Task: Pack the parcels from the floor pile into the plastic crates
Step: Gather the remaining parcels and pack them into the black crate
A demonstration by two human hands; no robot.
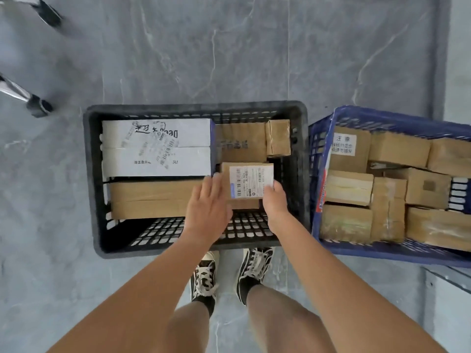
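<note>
Bare legs and black-and-white laced sneakers (204, 278) nearest, standing on the grey marble-look tiled floor (178, 59) at the near wall of the black plastic lattice crate (89, 174). Both forearms reach into it.

Right hand (275, 202): grip pinches the near right corner of a small brown cardboard parcel (248, 180), thumb on top of its white shipping label. Label has barcodes and a blue stripe; text too small to read. Left hand (207, 205): fingers straight, lying flat against the parcel's left edge, not curled round it. Parcel sits over the crate's right half, label up.

Black crate contents: long brown carton (153, 197) near left, white carton (155, 146) behind it with upside-down print, partly "Dee…", plus skewed labels. Far right: brown box (239, 143) with faint characters, small taped brown box (277, 137) beside it.

Blue plastic lattice crate (321, 174) just right of the black one, packed with brown taped parcels; far-left one carries a white sticker (342, 145) in Chinese, unreadable.

Two metal legs with black feet (38, 105) far left.
</note>
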